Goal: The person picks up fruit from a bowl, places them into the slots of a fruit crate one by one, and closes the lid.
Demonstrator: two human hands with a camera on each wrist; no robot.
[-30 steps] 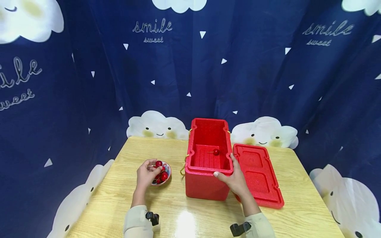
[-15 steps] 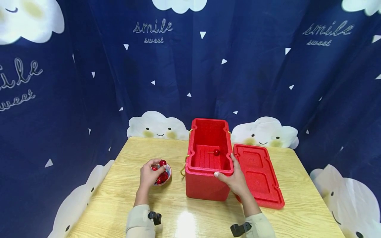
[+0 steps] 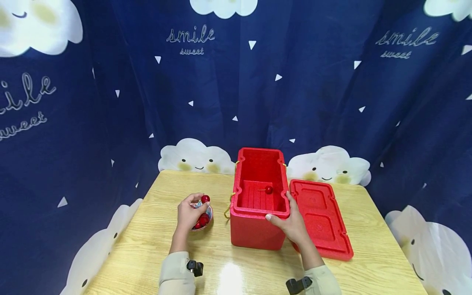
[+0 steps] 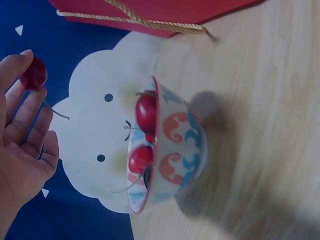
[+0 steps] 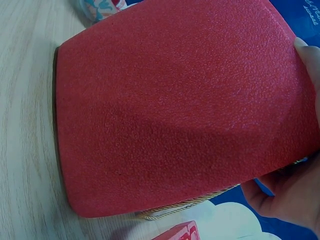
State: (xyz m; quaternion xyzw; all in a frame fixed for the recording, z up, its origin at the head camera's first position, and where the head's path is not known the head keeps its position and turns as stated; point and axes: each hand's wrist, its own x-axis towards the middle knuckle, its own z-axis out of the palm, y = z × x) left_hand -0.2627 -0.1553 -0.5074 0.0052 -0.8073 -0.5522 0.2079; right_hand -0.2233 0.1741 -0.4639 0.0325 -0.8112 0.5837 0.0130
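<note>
My left hand [image 3: 189, 214] pinches a dark red cherry [image 4: 34, 75] between thumb and fingertips, its stem hanging down. Just below is a small patterned bowl [image 4: 176, 150] with a red rim, holding several more cherries [image 4: 146, 113]; the hand partly hides it in the head view. Right of the bowl stands a deep red box [image 3: 254, 231] without its lid. One cherry [image 3: 268, 189] with a stem lies on its ribbed floor. My right hand [image 3: 293, 223] grips the box's near right corner, thumb on the front edge and fingers along the right side.
A red lid [image 3: 321, 221] with recessed panels lies on the wooden table [image 3: 136, 250] right of the box. Gold cord [image 3: 226, 212] hangs at the box's left side. A dark blue curtain [image 3: 221, 90] with clouds surrounds the table.
My left hand has lifted the cherry slightly from among the others and shifted a little right and away from me. The right hand and box stay in place.
</note>
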